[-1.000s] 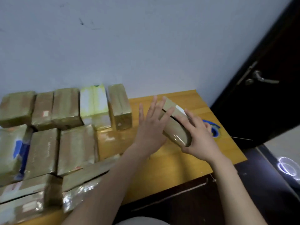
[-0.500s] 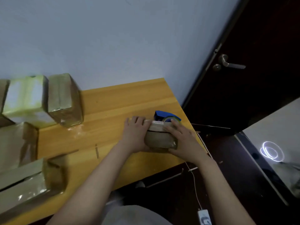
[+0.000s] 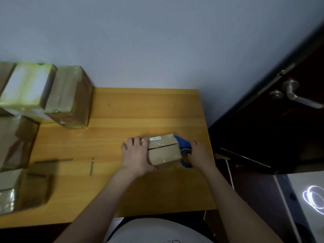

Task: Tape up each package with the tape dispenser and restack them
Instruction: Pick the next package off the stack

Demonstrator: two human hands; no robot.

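A small brown cardboard package point(image 3: 164, 151) with a white label lies on the wooden table point(image 3: 140, 111) near its right edge. My left hand point(image 3: 137, 154) grips the package's left end, fingers curled over its top. Just right of the package sits the blue tape dispenser point(image 3: 184, 151), mostly hidden behind the box. My right hand point(image 3: 199, 156) is on the dispenser with its fingers curled around the tape roll. Several taped brown packages point(image 3: 70, 99) stand at the table's left.
A pale green and white package point(image 3: 28, 90) stands at the back left beside the brown ones. The wall runs behind the table. A dark door with a metal lever handle point(image 3: 294, 95) is to the right. A white cable point(image 3: 229, 172) hangs off the table's right edge.
The package was lowered from mid-air onto the table near the right edge. My right hand left the package and took hold of the tape dispenser; my left hand stays on the box.
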